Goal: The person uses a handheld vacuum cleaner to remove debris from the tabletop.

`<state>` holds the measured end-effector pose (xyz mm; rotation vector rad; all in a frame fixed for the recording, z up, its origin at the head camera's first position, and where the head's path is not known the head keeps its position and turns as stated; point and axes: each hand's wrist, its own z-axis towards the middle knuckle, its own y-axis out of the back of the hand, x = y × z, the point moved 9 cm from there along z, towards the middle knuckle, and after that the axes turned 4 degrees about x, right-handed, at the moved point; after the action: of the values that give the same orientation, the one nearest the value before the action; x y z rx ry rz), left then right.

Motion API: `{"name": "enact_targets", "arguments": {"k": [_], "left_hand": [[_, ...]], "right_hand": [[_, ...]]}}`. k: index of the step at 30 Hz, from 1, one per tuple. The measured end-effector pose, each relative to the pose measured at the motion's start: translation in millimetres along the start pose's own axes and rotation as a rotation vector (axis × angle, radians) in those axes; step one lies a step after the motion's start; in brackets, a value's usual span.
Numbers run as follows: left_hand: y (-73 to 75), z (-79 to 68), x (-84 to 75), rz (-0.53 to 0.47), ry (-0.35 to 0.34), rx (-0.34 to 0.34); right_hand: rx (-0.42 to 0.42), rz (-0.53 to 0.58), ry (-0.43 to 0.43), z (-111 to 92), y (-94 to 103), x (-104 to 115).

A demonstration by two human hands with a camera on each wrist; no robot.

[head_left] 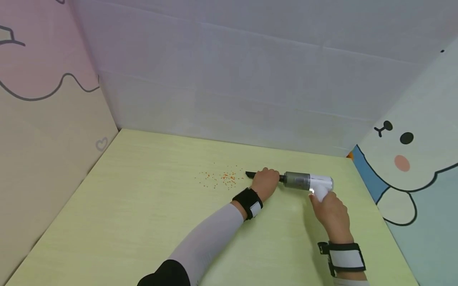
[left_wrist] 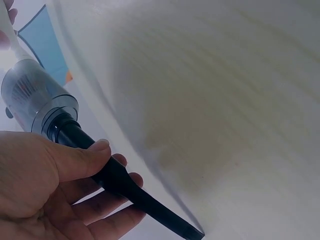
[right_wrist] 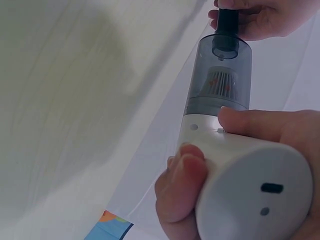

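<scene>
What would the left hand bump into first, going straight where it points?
Holding the slim black plastic nozzle, the left hand would probably meet the flat pale grey back wall, though depth is unclear.

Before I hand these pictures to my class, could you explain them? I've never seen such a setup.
No robot here: these are one person's two bare hands. The wide picture comes from a camera on the head; the other two come from cameras on the left and right wrists. The right hand grips the white handle of what looks like a handheld vacuum, and the left hand holds its black nozzle. Small orange bits lie scattered on the yellowish table near the nozzle's tip, and a few reddish specks show inside the vacuum's see-through chamber.
</scene>
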<state>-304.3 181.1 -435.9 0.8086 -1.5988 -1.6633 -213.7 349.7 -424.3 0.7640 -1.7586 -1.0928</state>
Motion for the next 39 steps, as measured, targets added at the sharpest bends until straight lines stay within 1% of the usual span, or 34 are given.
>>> {"name": "enact_targets", "arguments": {"k": [8, 17, 25, 28, 29, 32, 35, 36, 39], "left_hand": [[6.5, 0.0, -0.2, 0.006, -0.013, 0.008], [5.0, -1.0, -0.8, -0.03, -0.009, 0.046], [-1.1, -1.1, -3.2, -0.036, -0.01, 0.071], [-0.1, -1.2, -3.6, -0.025, -0.013, 0.059], [-4.8, 1.9, -3.7, -0.015, -0.017, 0.027], [-3.1, 2.6, -3.8, 0.009, -0.021, -0.003], [-0.7, 1.7, -4.2, 0.019, -0.023, -0.01], [5.4, -1.8, -4.3, 0.015, -0.021, 0.015], [6.7, -2.8, -4.4, 0.012, -0.019, 0.019]], "right_hand": [[0.003, 0.004, -0.004, 0.1, 2.9, 0.3], [0.001, 0.013, 0.017, -2.1, 3.5, 0.8], [0.015, 0.015, 0.007, -4.6, 1.8, -1.6], [0.008, 0.01, 0.013, -5.1, 2.2, -1.6], [0.003, 0.008, 0.016, -5.2, 2.8, -1.4], [-0.012, 0.008, 0.028, -5.3, 5.1, -0.1], [-0.01, 0.012, 0.031, -6.2, 6.1, 0.7], [-0.008, 0.013, 0.031, -6.6, 6.3, 0.9], [-0.002, 0.015, 0.029, -8.0, 6.8, 1.9]]}}
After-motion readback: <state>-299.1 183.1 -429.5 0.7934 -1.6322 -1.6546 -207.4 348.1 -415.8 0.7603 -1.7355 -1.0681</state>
